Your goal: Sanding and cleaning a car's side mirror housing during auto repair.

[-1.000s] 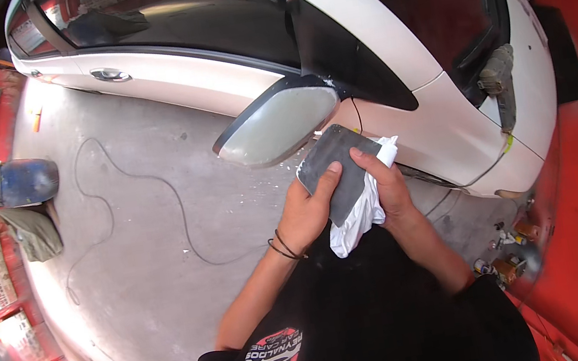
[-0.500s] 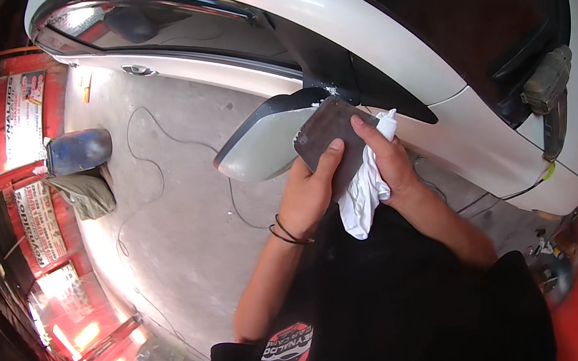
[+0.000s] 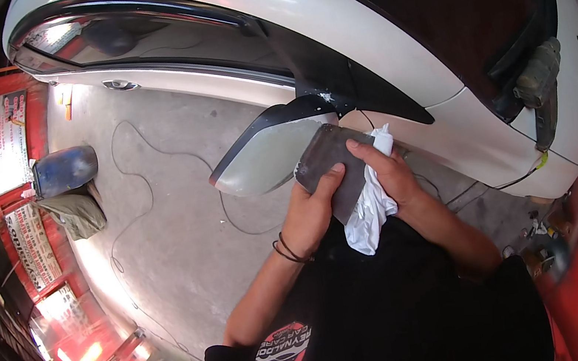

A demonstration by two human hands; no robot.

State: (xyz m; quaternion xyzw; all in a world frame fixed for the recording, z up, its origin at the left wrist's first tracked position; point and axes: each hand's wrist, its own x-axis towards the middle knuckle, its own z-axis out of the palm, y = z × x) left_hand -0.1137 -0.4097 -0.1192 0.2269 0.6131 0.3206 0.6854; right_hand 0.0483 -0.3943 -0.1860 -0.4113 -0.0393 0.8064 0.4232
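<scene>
A grey pad (image 3: 332, 166) is clamped by both hands (image 3: 312, 207) (image 3: 389, 173) at the mirror's (image 3: 263, 158) 3 o'clock; the rag (image 3: 372, 213) could be dropped if the right grip loosens.

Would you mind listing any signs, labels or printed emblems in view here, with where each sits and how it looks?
Upper banner: far left wall, tall rectangle, white with red and dark print.
Lower banner: left wall below the first, tilted rectangle, white with red border.
Shirt emblem: on the person's black shirt, bottom centre, rounded patch in red, white and black.
No screens or packages are visible.
</scene>
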